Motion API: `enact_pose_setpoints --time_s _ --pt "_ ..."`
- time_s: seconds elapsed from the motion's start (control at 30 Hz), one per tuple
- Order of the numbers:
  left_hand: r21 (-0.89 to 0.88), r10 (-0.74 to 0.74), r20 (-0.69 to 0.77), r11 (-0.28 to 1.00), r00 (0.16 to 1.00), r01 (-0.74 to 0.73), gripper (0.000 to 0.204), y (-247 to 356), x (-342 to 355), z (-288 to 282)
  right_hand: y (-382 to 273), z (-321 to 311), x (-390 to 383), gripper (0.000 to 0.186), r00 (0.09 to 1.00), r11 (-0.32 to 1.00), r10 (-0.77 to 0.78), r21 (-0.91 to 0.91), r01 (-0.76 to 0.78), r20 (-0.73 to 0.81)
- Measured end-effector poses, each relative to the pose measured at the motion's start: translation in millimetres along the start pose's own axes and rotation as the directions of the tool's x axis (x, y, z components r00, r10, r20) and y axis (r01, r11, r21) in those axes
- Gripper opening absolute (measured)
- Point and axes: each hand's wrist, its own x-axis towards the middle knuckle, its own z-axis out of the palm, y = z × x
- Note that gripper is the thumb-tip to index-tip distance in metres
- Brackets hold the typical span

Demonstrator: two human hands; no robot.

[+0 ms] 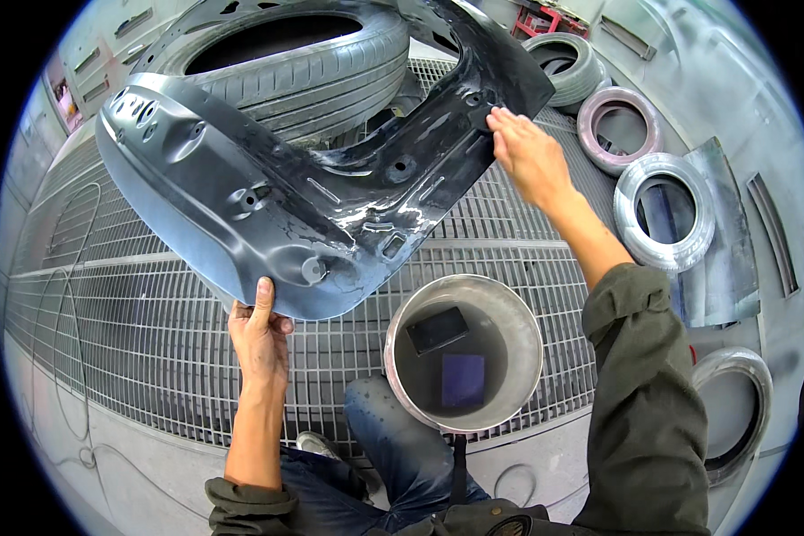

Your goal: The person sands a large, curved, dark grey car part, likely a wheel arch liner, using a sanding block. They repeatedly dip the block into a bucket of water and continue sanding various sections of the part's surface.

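Panel (head view): dk grey body panel point(268, 192), in front of me, tilted, propped at/over a big tyre point(322, 89); exact contact pts hidden.
L hand: my left hand point(257, 335) pinches the near lower edge, thumb on top, fingers curled under.
R hand: my right hand point(531, 161) is at the far R edge, fingers nearly straight; can't tell if the thumb hooks under.
Feel: prob. thin sheet metal, light for its size, stiff across ribs, may flex at the narrow arch; shiny streaks look wet, so prob. slippery.
Hold: best by opp. edges, clear of wet face; rim may be sharp, pinch w/ care.
Edges: lower R corner sits near bucket point(520, 357), w/ black block point(438, 330) & purple pad point(464, 381) in it.
Room: open grating point(116, 268) on L; on R, pale tyre point(706, 214) & others crowd it.
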Motion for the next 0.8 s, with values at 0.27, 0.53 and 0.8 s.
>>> enact_pose_setpoints --time_s 0.27,0.53,0.8 --pt "0.007 0.030 -0.044 1.000 0.999 -0.030 0.030 5 -3 0 -121 12 -29 0.030 0.978 0.979 -0.171 0.091 0.182 -0.117" --pt "0.021 0.007 0.013 1.000 1.000 -0.007 0.029 2 0 4 -5 14 1 0.025 0.999 0.982 0.030 -0.186 -0.034 -0.027" --pt "0.001 0.010 -0.008 1.000 1.000 -0.010 0.032 6 -1 -14 -142 18 1 0.019 0.961 0.892 -0.209 0.368 0.263 -0.180"
